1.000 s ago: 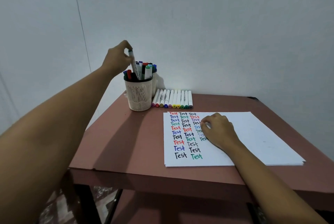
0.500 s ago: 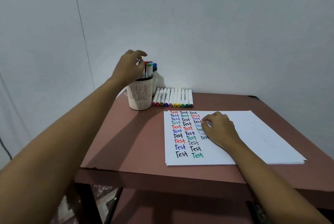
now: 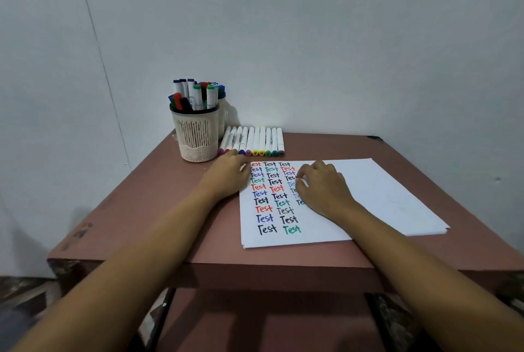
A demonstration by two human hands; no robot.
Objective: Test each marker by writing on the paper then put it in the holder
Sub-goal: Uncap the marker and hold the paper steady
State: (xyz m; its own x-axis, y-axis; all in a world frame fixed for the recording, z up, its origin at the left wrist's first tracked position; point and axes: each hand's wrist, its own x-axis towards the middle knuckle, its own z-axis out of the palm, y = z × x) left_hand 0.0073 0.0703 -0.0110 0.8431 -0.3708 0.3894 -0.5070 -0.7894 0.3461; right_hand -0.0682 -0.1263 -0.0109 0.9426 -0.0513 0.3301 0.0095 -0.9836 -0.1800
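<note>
A cream mesh holder [image 3: 195, 136] at the table's back left is packed with several capped markers [image 3: 198, 93]. Right of it, several white markers [image 3: 256, 140] lie in a row, coloured caps toward me. The white paper [image 3: 382, 195] carries columns of "Test" in black, red, blue and green. My left hand [image 3: 226, 174] lies low at the paper's upper left corner, fingers just in front of the leftmost caps, with nothing visibly held. My right hand [image 3: 323, 188] rests on the paper with fingers loosely curled, covering part of the third column.
The reddish-brown table [image 3: 158, 209] stands against a pale wall, with a lower shelf [image 3: 269, 323] beneath. A second container [image 3: 222, 121] sits half hidden behind the holder. The paper's right half is blank.
My left hand left the marker in the holder, came down and moved right to the near ends of the marker row. My right hand stayed on the paper.
</note>
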